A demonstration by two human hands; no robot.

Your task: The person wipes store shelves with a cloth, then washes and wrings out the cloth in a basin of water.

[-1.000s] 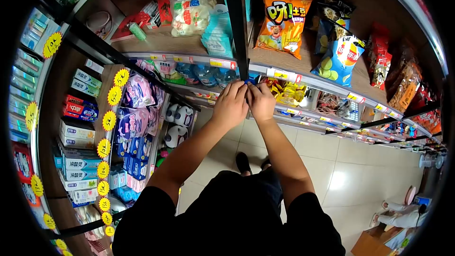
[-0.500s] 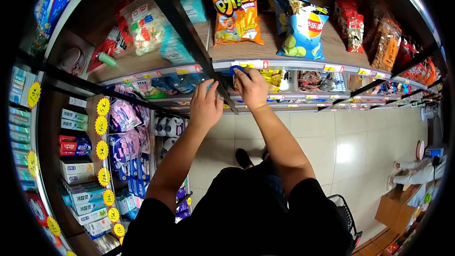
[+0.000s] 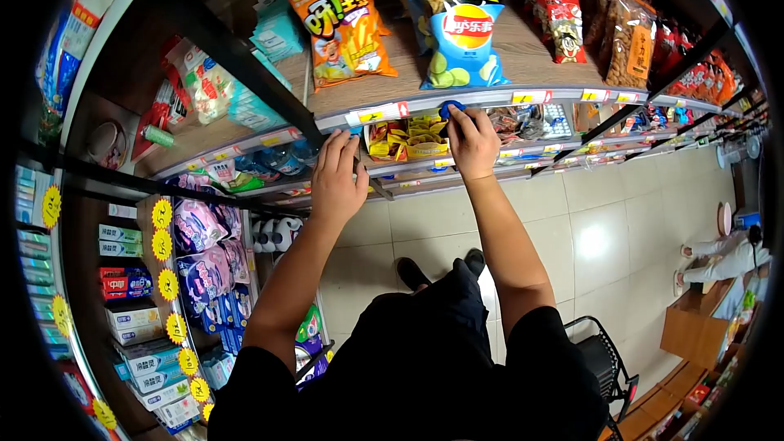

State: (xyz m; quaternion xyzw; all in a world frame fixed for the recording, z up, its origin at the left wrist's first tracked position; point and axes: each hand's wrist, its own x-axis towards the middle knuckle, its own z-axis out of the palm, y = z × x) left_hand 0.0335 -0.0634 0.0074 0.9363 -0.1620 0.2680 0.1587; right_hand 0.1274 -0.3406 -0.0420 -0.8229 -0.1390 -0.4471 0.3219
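Fingers of right hand (image 3: 474,145) pinch blue cloth (image 3: 450,107) at shelf edge (image 3: 494,99); left hand (image 3: 337,178) sits at black upright (image 3: 242,64), its grip I cannot tell. Risk I see: cloth catching price tag (image 3: 532,98), peeling it, or upward slip tipping blue Lay's bag (image 3: 463,37).

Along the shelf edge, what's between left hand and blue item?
Between the left hand and blue item: a shelf label, with yellow packets showing below, in head view.

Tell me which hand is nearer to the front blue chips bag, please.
Right. The right hand is just below the front blue chips bag, at the shelf edge; the left hand is farther away, lower left of it, beside the black post.
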